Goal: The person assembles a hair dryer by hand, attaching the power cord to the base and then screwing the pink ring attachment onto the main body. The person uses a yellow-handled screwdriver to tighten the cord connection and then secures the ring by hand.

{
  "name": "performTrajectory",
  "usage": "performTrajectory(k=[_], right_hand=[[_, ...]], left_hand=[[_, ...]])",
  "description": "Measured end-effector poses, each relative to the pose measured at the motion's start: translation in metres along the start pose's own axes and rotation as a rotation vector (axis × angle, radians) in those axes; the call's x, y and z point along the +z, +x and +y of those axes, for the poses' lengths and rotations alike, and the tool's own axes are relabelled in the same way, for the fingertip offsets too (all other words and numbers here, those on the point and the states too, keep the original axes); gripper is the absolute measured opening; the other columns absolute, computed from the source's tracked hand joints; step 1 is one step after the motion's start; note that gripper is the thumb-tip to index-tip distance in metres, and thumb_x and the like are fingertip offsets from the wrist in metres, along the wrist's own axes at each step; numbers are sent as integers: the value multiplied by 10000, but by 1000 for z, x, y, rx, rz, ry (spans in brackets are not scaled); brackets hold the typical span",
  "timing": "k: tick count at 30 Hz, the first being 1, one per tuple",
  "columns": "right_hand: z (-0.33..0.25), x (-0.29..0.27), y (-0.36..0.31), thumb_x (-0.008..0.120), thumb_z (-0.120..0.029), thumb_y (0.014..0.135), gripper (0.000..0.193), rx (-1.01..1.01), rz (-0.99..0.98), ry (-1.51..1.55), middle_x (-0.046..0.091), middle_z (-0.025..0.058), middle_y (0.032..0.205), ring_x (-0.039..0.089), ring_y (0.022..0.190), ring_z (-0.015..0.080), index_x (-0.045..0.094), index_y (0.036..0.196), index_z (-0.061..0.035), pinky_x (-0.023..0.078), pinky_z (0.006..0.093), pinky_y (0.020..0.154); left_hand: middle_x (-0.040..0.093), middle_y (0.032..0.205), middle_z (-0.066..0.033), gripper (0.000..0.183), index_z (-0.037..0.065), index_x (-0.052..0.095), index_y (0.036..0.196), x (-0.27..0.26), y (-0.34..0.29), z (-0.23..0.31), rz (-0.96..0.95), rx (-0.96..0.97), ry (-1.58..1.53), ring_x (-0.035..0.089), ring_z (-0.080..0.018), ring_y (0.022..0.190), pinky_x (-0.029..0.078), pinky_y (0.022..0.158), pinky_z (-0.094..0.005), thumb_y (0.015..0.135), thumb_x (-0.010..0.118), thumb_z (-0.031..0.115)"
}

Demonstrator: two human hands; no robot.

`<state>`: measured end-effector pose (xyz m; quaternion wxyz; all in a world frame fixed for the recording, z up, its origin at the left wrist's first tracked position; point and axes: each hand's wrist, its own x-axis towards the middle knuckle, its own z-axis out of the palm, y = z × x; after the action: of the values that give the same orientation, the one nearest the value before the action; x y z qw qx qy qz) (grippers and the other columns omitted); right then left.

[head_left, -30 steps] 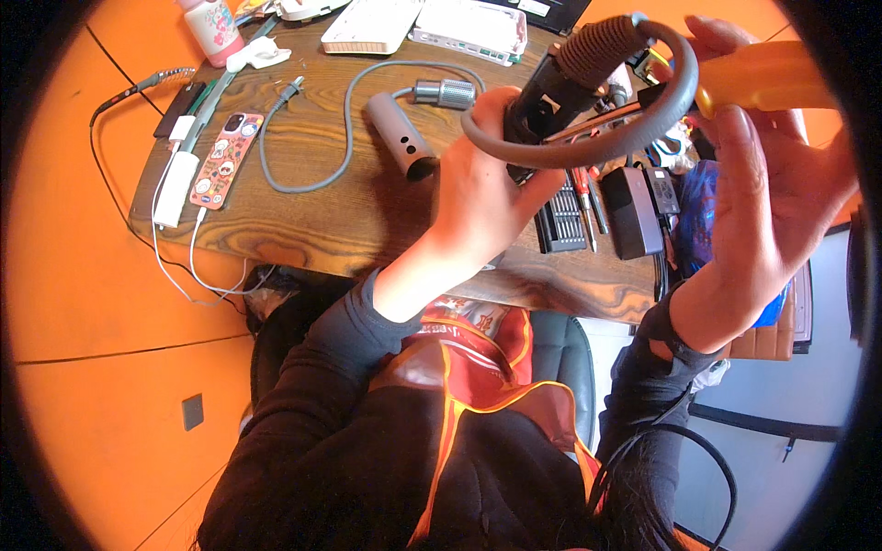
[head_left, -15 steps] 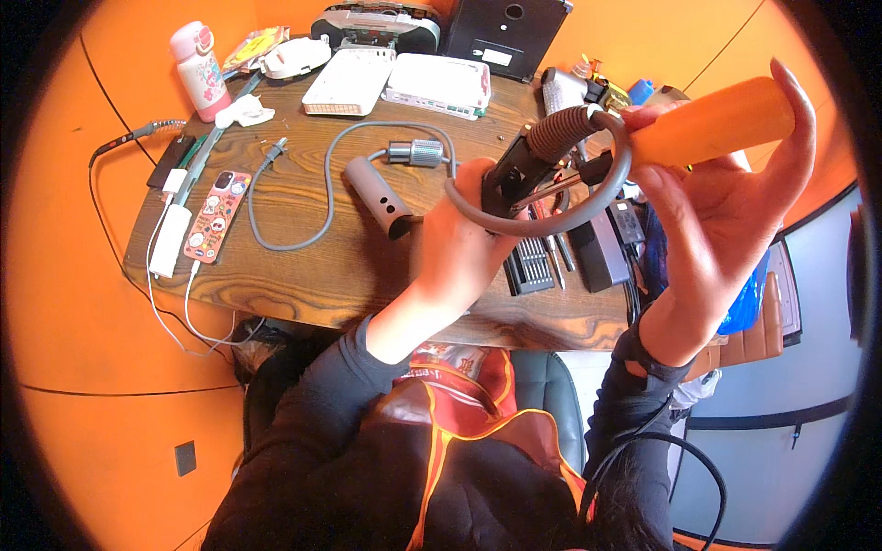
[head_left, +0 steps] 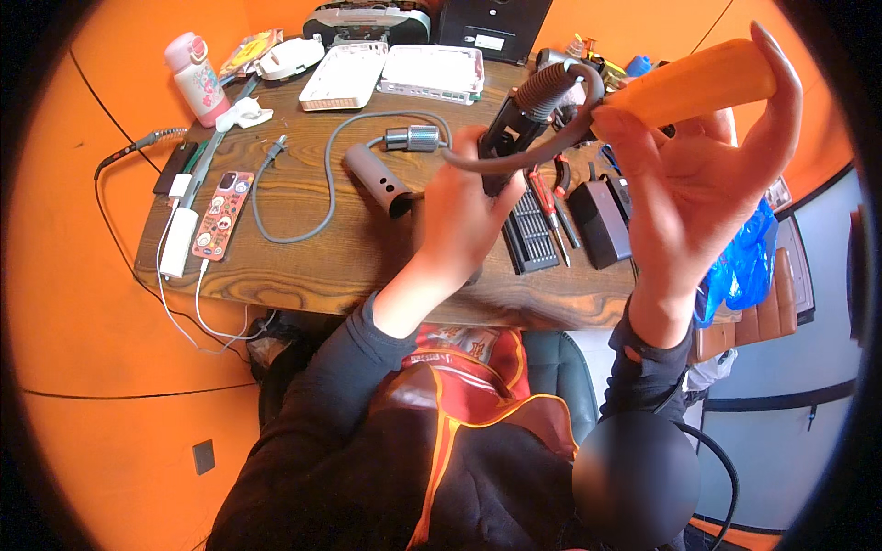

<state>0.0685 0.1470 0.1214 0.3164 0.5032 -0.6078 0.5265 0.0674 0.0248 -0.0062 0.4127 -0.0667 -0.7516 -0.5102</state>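
My left hand (head_left: 457, 219) is closed around a dark tube-shaped part (head_left: 508, 134), held tilted above the table. A ribbed cord sleeve (head_left: 544, 90) tops it, and a thick grey cord (head_left: 590, 115) loops from there back past my fingers. Pinched between the fingers and thumb of my right hand (head_left: 694, 188) is a screwdriver with an orange handle (head_left: 698, 83); its shaft cannot be made out. On the table left of my left hand lies a grey hollow tube (head_left: 375, 174) with two round holes. Beside it is a silver-and-grey cylindrical piece (head_left: 412, 139) on the cord.
A bit case (head_left: 531, 234), a red-handled screwdriver (head_left: 546, 202) and a dark box (head_left: 599, 225) lie right of my left hand. A phone (head_left: 223, 216), power strip (head_left: 179, 241) and bottle (head_left: 197, 81) stand or lie at left. White trays (head_left: 432, 72) are at the back.
My right hand and the orange screwdriver have risen slightly and shifted left. The screwdriver's shaft, seen at the dark part before, no longer shows. My left hand keeps its hold.
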Motion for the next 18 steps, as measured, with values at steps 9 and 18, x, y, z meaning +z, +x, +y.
performTrajectory(k=[9, 18], right_hand=[[3, -6, 1, 578, 10, 816, 760, 7, -17, -28, 558, 227, 1085, 618, 940, 288, 112, 1399, -135, 515, 399, 823], [15, -20, -4, 494, 2, 879, 625, 53, -128, 111, 538, 267, 1131, 566, 1050, 356, 151, 1378, -150, 478, 425, 889]], left_hand=[[552, 816, -95, 341, -14, 476, 1050, 5, 1, 1, 59, 3, -57, 552, -168, 762, 436, 696, -294, 771, 638, 94], [567, 834, -98, 302, -10, 498, 1005, 5, 2, 0, 106, 14, -45, 578, -165, 747, 454, 673, -289, 767, 655, 88]])
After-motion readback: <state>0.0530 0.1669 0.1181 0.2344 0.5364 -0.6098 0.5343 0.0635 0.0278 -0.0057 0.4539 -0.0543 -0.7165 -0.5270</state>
